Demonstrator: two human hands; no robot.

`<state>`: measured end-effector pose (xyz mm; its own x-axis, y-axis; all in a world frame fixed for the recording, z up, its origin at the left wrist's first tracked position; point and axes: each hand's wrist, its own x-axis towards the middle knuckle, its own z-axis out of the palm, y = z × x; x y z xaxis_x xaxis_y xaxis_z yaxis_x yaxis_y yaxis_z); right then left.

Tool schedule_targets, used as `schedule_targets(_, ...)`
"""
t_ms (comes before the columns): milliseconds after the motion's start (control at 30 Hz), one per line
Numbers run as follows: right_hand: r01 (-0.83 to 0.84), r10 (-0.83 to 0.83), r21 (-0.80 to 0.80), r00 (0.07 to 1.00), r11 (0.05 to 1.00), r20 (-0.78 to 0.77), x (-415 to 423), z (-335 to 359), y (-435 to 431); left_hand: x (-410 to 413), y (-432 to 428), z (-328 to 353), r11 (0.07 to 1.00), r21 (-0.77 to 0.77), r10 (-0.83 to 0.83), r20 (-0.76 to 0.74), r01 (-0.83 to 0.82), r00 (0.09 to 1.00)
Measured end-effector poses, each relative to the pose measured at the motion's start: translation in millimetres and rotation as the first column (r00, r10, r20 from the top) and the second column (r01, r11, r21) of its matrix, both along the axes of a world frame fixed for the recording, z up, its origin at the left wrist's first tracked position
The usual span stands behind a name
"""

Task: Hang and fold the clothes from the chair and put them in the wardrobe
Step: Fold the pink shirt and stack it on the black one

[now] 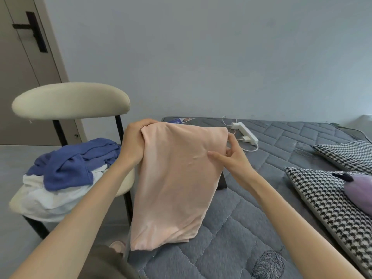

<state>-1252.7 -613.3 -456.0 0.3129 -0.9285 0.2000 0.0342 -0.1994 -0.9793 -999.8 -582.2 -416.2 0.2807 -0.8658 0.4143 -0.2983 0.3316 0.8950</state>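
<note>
Plain grey wall (201,57) behind everything, one big bed (281,141) with a grey quilted cover on the right, one door (20,77) at far left, and one chair (70,100) with a cream back between door and bed.

Clothes count: three that I can see. One pink garment (177,178) is held up in front of me, hanging down as a long panel between chair and bed. Its bottom end is down at the bed's near edge, can't tell if it really rests there. One blue garment (76,158) lies crumpled on the chair seat on top of one white garment (50,198), which spills over the seat's front. Two houndstooth pillows sit on the bed at right, one near (330,208) and one farther back (346,156), with one purple plush (360,190) lying on the near one.

Both hands are on the pink garment. Left hand (134,141) is clenched round its top left corner. Right hand (231,156) pinches the right edge just under the top right corner, thumb on the front, other fingers curled behind the fabric.

Smaller stuff: one white power strip (244,130) on the bed near the wall, one charger (246,139) plugged into it with a cable looping off, and one booklet (182,120) at the bed's far corner. The pink garment blocks the chair seat's right side and a chunk of the bed's edge.
</note>
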Motion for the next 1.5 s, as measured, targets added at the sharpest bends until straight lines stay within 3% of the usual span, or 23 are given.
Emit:
schedule_targets(167,0.052,-0.052,-0.006,0.998,0.999,-0.017,3.4,4.1,-13.9,9.0,-18.5,4.7,0.997,0.074,-0.021,0.083,0.015,0.996)
schedule_targets(333,0.152,-0.155,-0.046,0.986,0.987,-0.068,14.8,30.8,-46.6,22.0,-56.8,17.5,0.984,0.160,0.047,0.184,-0.078,0.982)
schedule_targets(667,0.273,-0.268,-0.164,0.962,0.948,0.053,19.0,112.9,-105.2,17.2,-109.0,94.0,0.997,-0.038,-0.058,0.206,0.068,0.977)
schedule_targets(800,0.303,-0.307,-0.167,0.952,0.938,-0.003,0.9,81.8,-107.8,5.9,-100.9,69.2,0.993,-0.041,-0.095,0.307,0.113,0.947)
schedule_targets(967,0.258,-0.261,-0.044,0.944,0.965,-0.200,-27.8,-2.6,-76.8,-4.5,-68.2,-22.8,0.951,0.195,-0.293,0.319,0.240,0.901)
schedule_targets(1100,0.218,-0.182,0.117,0.948,0.969,-0.261,-53.6,-53.4,-41.5,-10.9,-32.9,-91.0,0.854,0.375,-0.470,0.255,0.361,0.845)
schedule_targets(1300,0.110,-0.016,0.326,0.961,0.939,-0.277,-85.8,-100.9,4.6,-27.8,15.0,-140.4,0.601,0.673,-0.681,0.148,0.431,0.717)
schedule_targets(1500,-0.082,0.304,0.628,0.918,0.774,-0.254,-106.4,-140.2,40.3,-40.6,52.2,-163.1,0.348,0.859,-0.742,0.009,0.374,0.671)
